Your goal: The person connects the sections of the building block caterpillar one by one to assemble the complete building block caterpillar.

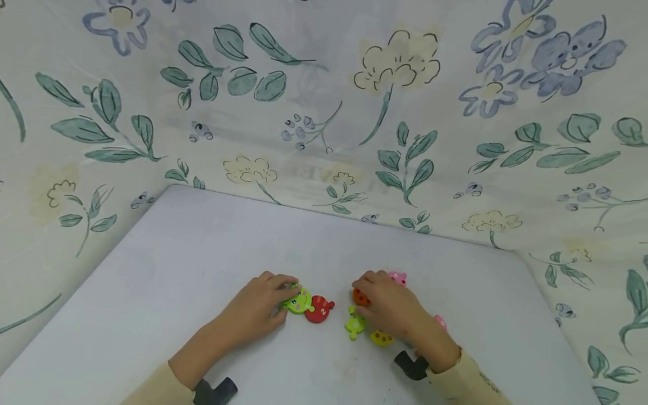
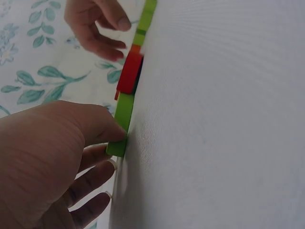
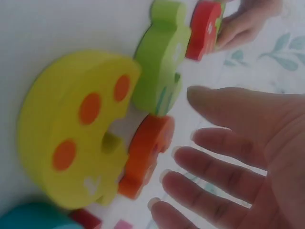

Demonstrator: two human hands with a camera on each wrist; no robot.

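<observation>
On the tabletop [image 1: 228,236], the left hand [image 1: 258,306] pinches the green face piece [image 1: 298,304]; the red piece [image 1: 316,315] touches it, the pair's long axis running toward the right edge. Farther that way, apart, lies the light green piece [image 1: 355,324], its long axis running far edge to near. The right hand [image 1: 392,304] is nearer to it, fingers spread, gripping nothing.

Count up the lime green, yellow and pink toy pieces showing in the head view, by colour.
Lime green: 2 (smiling piece in the left hand, knobbed piece)
Yellow: 1 (spotted piece)
Pink: 2 (far piece, near piece, both partly hidden)
Total: 5
</observation>
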